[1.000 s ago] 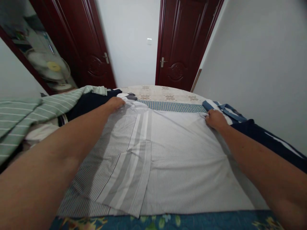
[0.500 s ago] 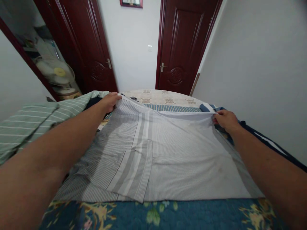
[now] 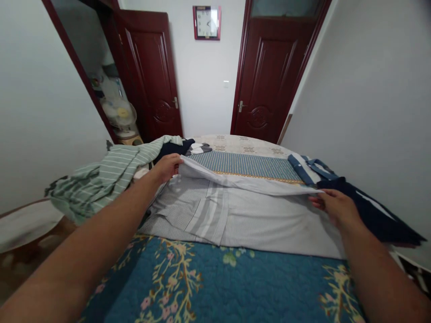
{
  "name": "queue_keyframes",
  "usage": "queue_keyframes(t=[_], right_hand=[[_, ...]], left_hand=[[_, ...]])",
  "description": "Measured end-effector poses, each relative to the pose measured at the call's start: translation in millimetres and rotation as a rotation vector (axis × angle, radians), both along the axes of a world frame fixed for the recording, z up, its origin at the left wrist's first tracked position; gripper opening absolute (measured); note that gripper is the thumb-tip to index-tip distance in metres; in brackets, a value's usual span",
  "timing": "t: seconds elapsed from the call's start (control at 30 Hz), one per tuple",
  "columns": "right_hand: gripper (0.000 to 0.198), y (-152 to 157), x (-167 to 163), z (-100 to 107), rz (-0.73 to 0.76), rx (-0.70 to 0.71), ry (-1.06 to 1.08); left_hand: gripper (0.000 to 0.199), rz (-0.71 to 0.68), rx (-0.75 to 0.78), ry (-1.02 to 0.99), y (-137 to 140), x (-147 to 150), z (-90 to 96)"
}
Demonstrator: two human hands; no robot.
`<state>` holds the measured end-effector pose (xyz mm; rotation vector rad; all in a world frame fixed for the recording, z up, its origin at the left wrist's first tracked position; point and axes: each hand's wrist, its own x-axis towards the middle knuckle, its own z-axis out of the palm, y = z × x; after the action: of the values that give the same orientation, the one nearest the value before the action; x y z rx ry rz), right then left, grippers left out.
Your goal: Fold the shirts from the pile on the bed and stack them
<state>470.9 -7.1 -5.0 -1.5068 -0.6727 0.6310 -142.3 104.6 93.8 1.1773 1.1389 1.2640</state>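
Two bare hands hold one pale grey-and-white, finely striped cloth garment, which lies across the middle of a bed-like surface. The left hand point(image 3: 167, 167) pinches the garment point(image 3: 266, 220) at its far left corner; the right hand point(image 3: 336, 207) pinches the far right one. Both grips are narrow, closed on thin fabric. The hands sit wide apart, probably to keep the far edge stretched, though it sags a little between them. The near part rests flat on a teal quilted cover with yellow-and-pink flowers point(image 3: 249, 282), which seems to support its weight.

Other clothing lies at the sides, perhaps so the middle serves as working space: one rumpled sage-green garment with white stripes point(image 3: 114, 166) on the left, one blue-and-white folded cloth point(image 3: 305, 170) and one navy garment with a white stripe point(image 3: 363, 206) on the right (smaller dark pieces at far left overlap too much to count). Beyond are two dark-red panelled doors point(image 3: 269, 85) and one square red-framed wall clock point(image 3: 207, 22).
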Motion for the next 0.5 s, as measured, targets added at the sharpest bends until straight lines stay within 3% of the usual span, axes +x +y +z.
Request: queue_keyframes(t=[0.17, 0.3, 0.4, 0.5], right_hand=[[0.025, -16.2, -14.0, -10.2, -0.014, 0.024, 0.123], [0.028, -19.6, -18.2, -25.9, -0.048, 0.034, 0.135], [0.030, -21.1, -17.7, -34.6, -0.030, 0.059, 0.128], [0.029, -23.0, -16.3, -33.0, -0.060, 0.103, 0.144]], left_hand=[[0.026, 0.063, -0.044, 0.013, -44.4, 4.2, -31.3], [0.034, 0.082, -0.030, 0.185, -71.0, 14.2, -53.7], [0.043, 0.178, 0.038, 0.348, -78.2, 21.2, -61.4], [0.041, 0.254, 0.124, 0.278, -74.8, 22.1, -63.8]])
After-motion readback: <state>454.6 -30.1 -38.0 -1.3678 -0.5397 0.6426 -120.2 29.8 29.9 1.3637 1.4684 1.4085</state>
